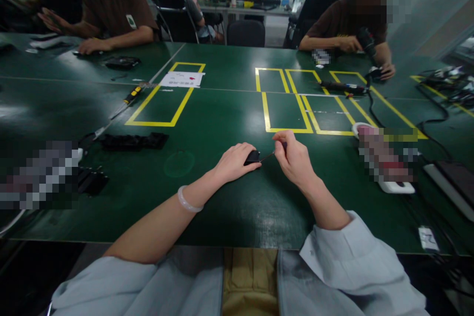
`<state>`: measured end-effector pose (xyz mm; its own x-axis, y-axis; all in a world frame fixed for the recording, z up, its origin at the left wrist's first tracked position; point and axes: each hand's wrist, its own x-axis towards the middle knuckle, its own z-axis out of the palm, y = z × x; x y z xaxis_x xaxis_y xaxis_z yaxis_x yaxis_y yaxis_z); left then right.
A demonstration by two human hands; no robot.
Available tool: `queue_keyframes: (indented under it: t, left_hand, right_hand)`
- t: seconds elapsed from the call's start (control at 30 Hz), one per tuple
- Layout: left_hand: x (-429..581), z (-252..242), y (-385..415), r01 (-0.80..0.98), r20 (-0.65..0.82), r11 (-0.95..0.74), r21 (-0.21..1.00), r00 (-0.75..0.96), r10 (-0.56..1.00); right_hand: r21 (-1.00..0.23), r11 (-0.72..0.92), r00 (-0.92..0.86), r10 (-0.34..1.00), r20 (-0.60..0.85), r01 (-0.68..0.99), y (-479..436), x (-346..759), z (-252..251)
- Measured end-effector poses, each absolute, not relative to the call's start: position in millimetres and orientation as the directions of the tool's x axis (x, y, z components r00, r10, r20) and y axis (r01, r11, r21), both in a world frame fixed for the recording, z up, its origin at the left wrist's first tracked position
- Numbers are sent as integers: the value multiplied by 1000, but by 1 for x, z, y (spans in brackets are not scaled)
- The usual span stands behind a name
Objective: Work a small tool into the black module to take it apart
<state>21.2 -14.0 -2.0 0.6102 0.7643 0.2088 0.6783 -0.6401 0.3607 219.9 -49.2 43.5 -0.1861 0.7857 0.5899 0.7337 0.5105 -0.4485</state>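
Note:
My left hand [237, 162] is closed around a small black block [253, 157] on the green table, steadying it between thumb and fingers. Small metal bits show at the block's right end. In the closed fingers of my right hand [294, 158] is a thin screwdriver [267, 156], its handle mostly hidden in the palm. Its slim metal shaft slants down to the left, and the tip is at the block's right end. Whether the tip is seated in the block is too small to tell.
Yellow tape outlines [289, 131] mark the green table [222, 217]. Left lie black strips [133, 141], black pieces with metal prongs [91, 180] and a yellow-black screwdriver [132, 95]. Right are a corded electric screwdriver [342, 87] and a white-framed device [398, 186]. Co-workers sit opposite.

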Motion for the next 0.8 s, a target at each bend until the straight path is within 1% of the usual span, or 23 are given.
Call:
queue_keyframes:
  t: [0.13, 0.33, 0.6, 0.8]
  left_hand:
    - [21, -3, -13, 678, 209, -638, 366, 608, 766]
    - [22, 0, -14, 685, 191, -628, 370, 605, 773]
    - [21, -2, -14, 683, 198, -635, 361, 609, 768]
    - [22, 0, -15, 683, 196, -632, 367, 607, 770]
  right_hand:
    - [-450, 506, -193, 794, 577, 736, -51, 220, 46]
    - [-420, 520, -224, 786, 576, 744, -51, 220, 48]
    - [-479, 498, -182, 806, 564, 723, -50, 220, 46]
    - [-439, 508, -211, 797, 566, 741, -51, 220, 48]
